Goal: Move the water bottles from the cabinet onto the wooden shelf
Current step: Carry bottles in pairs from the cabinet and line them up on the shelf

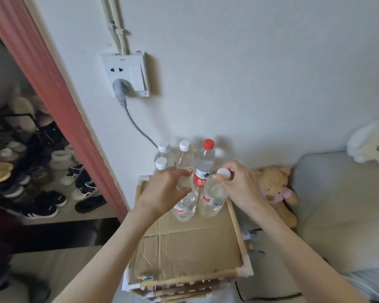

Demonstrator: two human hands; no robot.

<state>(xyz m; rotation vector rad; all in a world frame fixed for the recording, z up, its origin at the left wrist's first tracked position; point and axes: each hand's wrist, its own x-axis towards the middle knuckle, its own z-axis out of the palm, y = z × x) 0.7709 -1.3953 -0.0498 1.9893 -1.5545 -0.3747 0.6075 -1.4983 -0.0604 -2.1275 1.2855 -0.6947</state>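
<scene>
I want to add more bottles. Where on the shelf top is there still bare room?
The near half of the brown cardboard sheet, between the wooden shelf frame rails, is bare. The far end by the white wall is crowded: clear plastic water bottles stand there, and the left hand and right hand each grip one.

I see a white wall socket with a grey plug, a tan teddy bear in pink, a white plush toy, and dark shoes on shelves at left.
</scene>
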